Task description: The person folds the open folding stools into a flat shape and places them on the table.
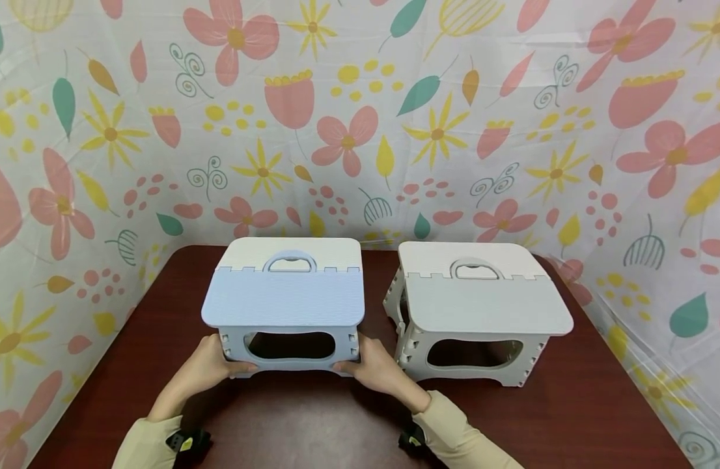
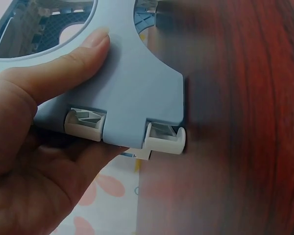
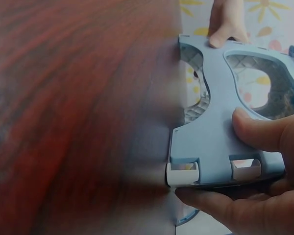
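Stool (image 1: 284, 296) in blue and white, gripped low at both sides

It stands upright and unfolded toward the far left corner of the dark red-brown table (image 1: 301, 423), its long side facing the person. The left hand (image 1: 204, 368) pinches the left front leg: thumb flat on the blue panel, the other fingers curled round behind the side edge. The right hand (image 1: 377, 368) pinches the right front leg in the same way, thumb in front, fingers wrapped round the side (partly hidden there, so I cannot tell how each lies). The feet seem to sit on the table, though shadow under the legs makes contact hard to confirm.

A handle (image 1: 290, 260) with a cut-out lies at the seam of the top, where the white rear half meets the blue front half. Just beside, toward the far right corner, stands a grey-and-white stool (image 1: 489, 306) of like shape, also unfolded, apart from both hands. Floral cloth (image 1: 360, 130) hangs beyond the far edge.
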Available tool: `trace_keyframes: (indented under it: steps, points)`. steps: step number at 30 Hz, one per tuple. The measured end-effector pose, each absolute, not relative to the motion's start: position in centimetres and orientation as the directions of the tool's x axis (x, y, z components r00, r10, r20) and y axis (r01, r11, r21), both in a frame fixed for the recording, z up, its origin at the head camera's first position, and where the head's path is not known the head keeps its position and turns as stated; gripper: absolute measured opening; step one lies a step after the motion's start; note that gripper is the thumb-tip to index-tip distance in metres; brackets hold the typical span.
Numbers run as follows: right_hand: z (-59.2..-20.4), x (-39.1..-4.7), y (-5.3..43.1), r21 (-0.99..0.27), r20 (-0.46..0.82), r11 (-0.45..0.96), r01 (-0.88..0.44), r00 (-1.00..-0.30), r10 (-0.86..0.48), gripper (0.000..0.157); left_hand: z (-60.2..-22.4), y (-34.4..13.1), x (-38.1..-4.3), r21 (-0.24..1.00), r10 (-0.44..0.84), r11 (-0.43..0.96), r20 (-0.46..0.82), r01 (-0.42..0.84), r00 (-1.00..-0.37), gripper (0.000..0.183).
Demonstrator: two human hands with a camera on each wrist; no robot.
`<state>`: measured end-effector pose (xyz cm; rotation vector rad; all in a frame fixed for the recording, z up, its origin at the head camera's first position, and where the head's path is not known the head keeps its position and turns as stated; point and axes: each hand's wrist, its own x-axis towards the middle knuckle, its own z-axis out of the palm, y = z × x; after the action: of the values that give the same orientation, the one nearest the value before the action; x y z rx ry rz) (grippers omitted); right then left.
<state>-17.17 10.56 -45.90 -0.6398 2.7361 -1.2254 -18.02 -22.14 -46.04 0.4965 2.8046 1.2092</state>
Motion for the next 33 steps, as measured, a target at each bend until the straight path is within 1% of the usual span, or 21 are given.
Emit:
trace_keyframes:
  steps: [5, 12, 20, 27, 33]
  points:
    - [-45.99, -17.13, 10.49, -0.732, 0.097, 0.594, -0.333, -0.914, -0.393, 0.037, -46.09, -22.13, -18.03, 0.703, 0.305, 0.652, 0.100, 0.284, -0.947, 0.065]
    - [-46.18, -17.13, 10.38, -0.713, 0.128, 0.605, -0.354, -0.915, -0.383, 0.037, -46.05, -22.11, -17.96, 0.696, 0.302, 0.659, 0.103, 0.286, -0.948, 0.063]
    - [-46.07, -17.02, 10.34, -0.726, 0.115, 0.600, -0.336, -0.919, -0.376, 0.036, -46.13, -22.01, -18.00, 0.688, 0.312, 0.657, 0.124, 0.309, -0.942, 0.063]
    - [-45.98, -16.98, 10.33, -0.738, 0.098, 0.598, -0.312, -0.927, -0.363, 0.032, -46.22, -21.91, -18.06, 0.692, 0.316, 0.650, 0.129, 0.313, -0.940, 0.067]
    - [-45.95, -17.02, 10.27, -0.732, 0.107, 0.601, -0.321, -0.925, -0.363, 0.030, -46.22, -21.95, -18.03, 0.697, 0.320, 0.644, 0.129, 0.315, -0.939, 0.069]
